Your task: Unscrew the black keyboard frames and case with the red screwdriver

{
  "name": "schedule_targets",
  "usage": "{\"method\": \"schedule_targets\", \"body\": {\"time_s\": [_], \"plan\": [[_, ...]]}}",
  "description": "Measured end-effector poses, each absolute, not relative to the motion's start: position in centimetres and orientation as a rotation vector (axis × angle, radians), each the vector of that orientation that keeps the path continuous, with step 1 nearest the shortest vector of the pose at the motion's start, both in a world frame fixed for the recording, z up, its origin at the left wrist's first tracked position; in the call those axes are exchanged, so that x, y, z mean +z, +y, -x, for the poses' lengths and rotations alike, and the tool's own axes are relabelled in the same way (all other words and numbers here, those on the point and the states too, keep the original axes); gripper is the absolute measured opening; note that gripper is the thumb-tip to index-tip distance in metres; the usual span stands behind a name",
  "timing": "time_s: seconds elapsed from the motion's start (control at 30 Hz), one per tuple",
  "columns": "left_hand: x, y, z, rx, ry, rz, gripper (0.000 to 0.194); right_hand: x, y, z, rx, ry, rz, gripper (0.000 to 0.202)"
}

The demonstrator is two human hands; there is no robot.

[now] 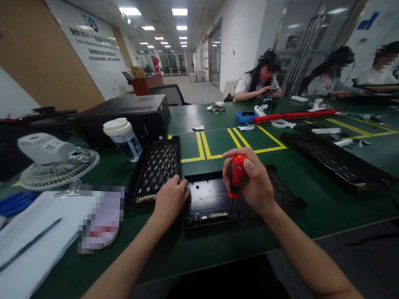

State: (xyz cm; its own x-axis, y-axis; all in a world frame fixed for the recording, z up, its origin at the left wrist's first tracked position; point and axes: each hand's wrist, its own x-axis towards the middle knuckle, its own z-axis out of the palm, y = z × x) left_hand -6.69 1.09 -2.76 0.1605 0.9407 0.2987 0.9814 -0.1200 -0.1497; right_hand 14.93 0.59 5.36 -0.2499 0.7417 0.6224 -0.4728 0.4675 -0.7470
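Observation:
A screwdriver with a red handle is gripped in my right hand, its shaft pointing down onto a flat black panel. The panel lies on the green table in front of me. My left hand rests at the panel's left edge, fingers curled against it; whether they pinch the edge is hidden. Just left of that hand lies a black frame with a patterned grid. Another black part shows behind and to the right of my right hand.
At the left are a white fan, a lidded cup, a black case and papers with a pen. A long black tray lies right. Three people sit across the green table.

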Motion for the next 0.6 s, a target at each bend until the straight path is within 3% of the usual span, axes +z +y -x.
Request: {"method": "schedule_targets", "body": {"time_s": [0.33, 0.47, 0.6], "plan": [[-2.7, 1.0, 6.7, -0.196, -1.840, 2.144, 0.022, 5.5, 0.6, -15.4, 1.032, -1.502, 0.347, 0.012], [-2.6, 0.9, 6.6, -0.191, -1.843, 2.139, 0.024, 5.9, 0.4, -15.4, 0.842, -1.529, 0.409, 0.018], [-2.5, 0.9, 6.5, -0.172, -1.857, 2.142, 0.024, 6.4, 0.1, -15.1, 0.898, -1.459, 0.395, 0.026]]}}
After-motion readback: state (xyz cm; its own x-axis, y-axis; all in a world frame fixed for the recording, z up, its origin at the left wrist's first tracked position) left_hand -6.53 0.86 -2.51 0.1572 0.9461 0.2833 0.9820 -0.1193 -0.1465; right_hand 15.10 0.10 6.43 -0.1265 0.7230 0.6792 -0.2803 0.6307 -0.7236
